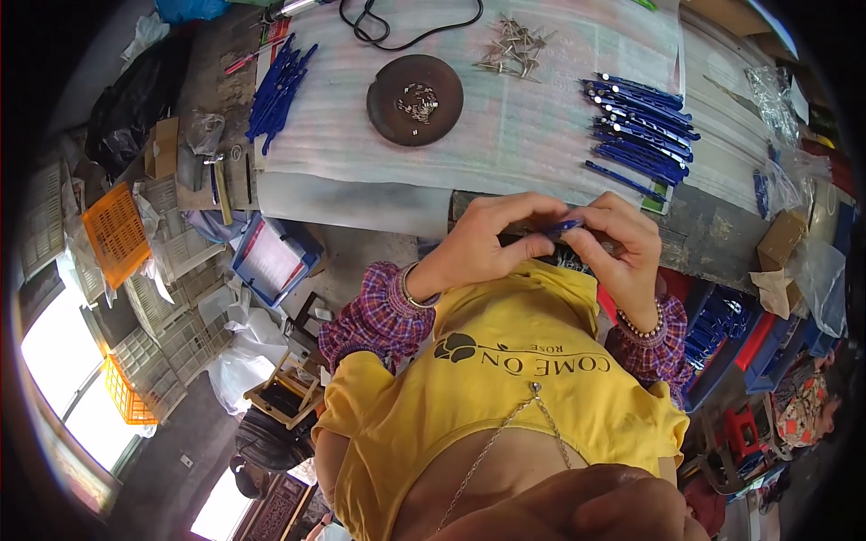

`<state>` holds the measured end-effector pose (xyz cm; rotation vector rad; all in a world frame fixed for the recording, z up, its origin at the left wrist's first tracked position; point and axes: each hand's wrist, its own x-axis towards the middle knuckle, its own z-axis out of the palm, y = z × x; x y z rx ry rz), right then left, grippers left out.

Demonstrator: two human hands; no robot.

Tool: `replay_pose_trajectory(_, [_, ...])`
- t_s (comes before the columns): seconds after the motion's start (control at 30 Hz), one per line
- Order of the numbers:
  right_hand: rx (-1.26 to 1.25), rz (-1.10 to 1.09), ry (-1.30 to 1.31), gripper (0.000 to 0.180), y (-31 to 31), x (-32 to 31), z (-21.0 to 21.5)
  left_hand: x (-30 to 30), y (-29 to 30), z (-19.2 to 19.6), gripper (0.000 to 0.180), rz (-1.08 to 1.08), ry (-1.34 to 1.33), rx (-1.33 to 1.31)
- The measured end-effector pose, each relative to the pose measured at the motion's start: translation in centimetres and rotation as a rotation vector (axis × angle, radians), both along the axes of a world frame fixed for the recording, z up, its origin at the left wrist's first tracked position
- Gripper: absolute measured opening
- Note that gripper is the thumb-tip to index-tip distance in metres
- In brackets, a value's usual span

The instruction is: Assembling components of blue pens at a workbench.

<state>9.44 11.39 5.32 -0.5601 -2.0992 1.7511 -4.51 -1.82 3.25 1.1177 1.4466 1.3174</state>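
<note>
pinching slim blue plastic piece (561, 227), 2 hands

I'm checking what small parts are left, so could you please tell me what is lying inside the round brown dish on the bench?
The round brown dish holds a small heap of tiny silver metal pieces near its middle; the rest of its face is bare. Their exact kind is too small to tell, and anything beneath the heap is covered.

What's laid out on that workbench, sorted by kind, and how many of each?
Heaps of blue pieces: 2
Round brown dish: 1
Pile of metal clips: 1
Black cable: 1
Blue piece held between left hand and right hand: 1
Total: 6
</note>
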Motion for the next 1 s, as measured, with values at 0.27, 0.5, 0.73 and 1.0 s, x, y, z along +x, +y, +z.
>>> replay_pose_trajectory(0.27, [0.383,-0.014,-0.079,0.029,2.2,0.7,-2.4,-0.6,-1.1,-0.8,0.026,0.124,-0.613,-0.115])
replay_pose_trajectory(0.5, [0.902,-0.144,-0.301,0.026,3.9,1.7,-5.3,-0.4,-1.4,-1.4,0.013,0.092,-0.679,-0.098])
replay_pose_trajectory(0.73, [0.925,-0.053,-0.361,0.02,4.5,0.8,-4.2,-0.4,-1.2,-1.7,0.013,0.11,-0.656,-0.057])
replay_pose_trajectory(1.0, [0.487,-0.061,-0.279,0.012,4.2,0.8,-2.9,-0.7,-1.1,-2.4,0.013,0.138,-0.697,-0.099])
